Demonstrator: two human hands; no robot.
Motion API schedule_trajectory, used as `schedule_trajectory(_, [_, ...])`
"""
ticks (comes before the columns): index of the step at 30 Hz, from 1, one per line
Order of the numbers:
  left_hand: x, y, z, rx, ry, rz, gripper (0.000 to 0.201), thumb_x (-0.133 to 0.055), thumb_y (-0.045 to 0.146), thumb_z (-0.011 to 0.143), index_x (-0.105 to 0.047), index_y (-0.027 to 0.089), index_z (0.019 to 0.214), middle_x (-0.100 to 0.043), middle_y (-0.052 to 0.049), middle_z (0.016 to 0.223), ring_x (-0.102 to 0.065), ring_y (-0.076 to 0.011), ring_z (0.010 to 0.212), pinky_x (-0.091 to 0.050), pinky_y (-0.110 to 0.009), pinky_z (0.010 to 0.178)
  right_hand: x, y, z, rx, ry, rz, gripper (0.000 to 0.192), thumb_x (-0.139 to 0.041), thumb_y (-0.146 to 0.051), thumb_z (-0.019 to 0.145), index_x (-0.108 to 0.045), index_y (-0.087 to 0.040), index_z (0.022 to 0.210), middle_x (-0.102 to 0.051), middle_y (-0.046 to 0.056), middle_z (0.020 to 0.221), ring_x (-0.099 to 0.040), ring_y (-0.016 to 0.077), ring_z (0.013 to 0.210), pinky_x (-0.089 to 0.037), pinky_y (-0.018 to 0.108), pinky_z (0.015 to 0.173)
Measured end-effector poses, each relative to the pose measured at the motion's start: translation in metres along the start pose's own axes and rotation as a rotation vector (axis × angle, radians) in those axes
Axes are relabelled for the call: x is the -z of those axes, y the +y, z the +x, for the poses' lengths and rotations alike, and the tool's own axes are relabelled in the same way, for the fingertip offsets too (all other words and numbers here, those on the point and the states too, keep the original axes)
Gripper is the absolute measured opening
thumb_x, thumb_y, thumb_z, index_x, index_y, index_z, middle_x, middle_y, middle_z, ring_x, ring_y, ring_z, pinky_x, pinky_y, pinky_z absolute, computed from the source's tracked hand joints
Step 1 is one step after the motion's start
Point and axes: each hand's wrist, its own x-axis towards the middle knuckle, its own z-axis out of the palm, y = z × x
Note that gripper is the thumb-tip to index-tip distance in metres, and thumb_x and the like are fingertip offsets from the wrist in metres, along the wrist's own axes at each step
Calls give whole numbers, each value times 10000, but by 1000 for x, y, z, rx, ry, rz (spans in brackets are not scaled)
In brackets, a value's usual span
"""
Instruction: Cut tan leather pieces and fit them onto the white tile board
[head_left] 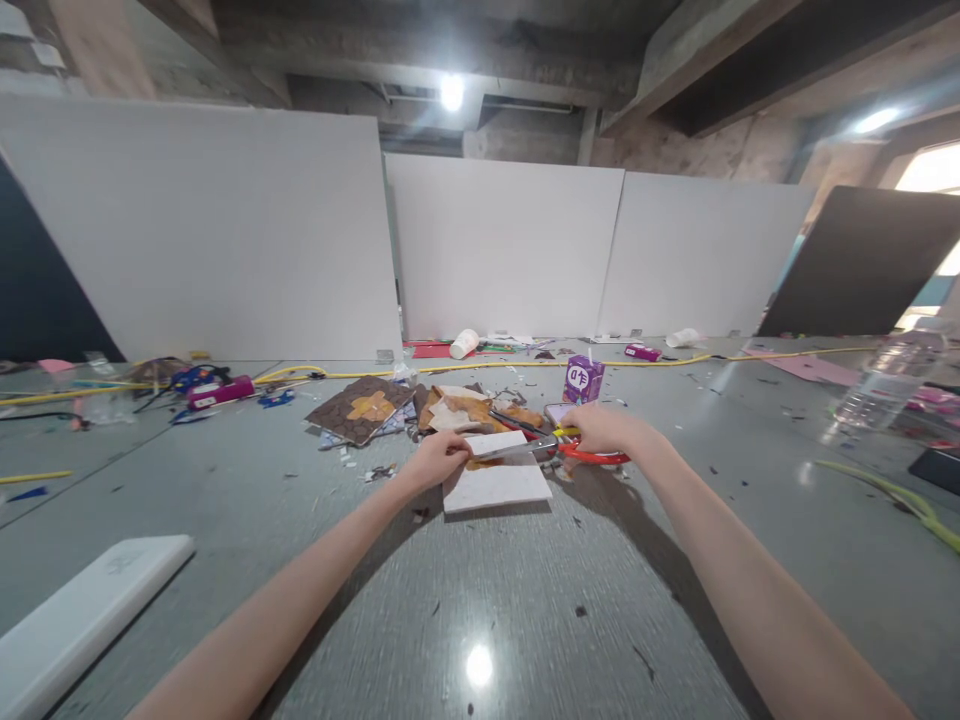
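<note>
My right hand (595, 428) grips the red and yellow handles of a pair of scissors (536, 444), whose metal blades point left. Between the thumb and fingers of my left hand (442, 458), the left edge of a white piece of paper (498, 442) is pinched, close to the blade tips. Just below, a larger white sheet (497, 488) lies on the table. Brown and orange scraps (459, 410) are heaped right behind my hands. Whether the blades are cutting into the paper I cannot tell.
A purple drink carton (583, 380) stands behind my right hand. A brown patterned sheet (361, 408) lies to the left. A white slab-like object (97, 610) is at the near left, a clear plastic bottle (889, 380) at the right. White panels (510, 245) close off the back.
</note>
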Motion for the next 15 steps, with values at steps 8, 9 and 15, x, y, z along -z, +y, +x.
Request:
schedule_trajectory(8, [0,-2,1,24,7,25,251,-425,218,681,-659,149,738,-624,-31,770,-548,-158,746,-382,-219,691,-3,-5,1,-14,-3,35,428,-582,-546,535,-587,-191,774,-587,65,788,-544,193,687,-332,228,509])
schedule_trajectory(9, [0,-3,2,26,8,26,251,-425,218,681,-660,150,739,-626,-29,769,-549,-157,744,-382,-217,692,-3,-6,1,-17,-5,41,435,-584,-549,529,-590,-191,776,-586,68,797,-544,196,692,-333,229,509])
schedule_trajectory(15, [2,-4,2,29,12,31,257,-419,218,681,-663,164,740,-633,-20,777,-554,-156,754,-385,-216,696,0,-13,-3,-39,-10,97,416,-604,-528,520,-601,-206,784,-598,63,811,-551,197,708,-343,228,504])
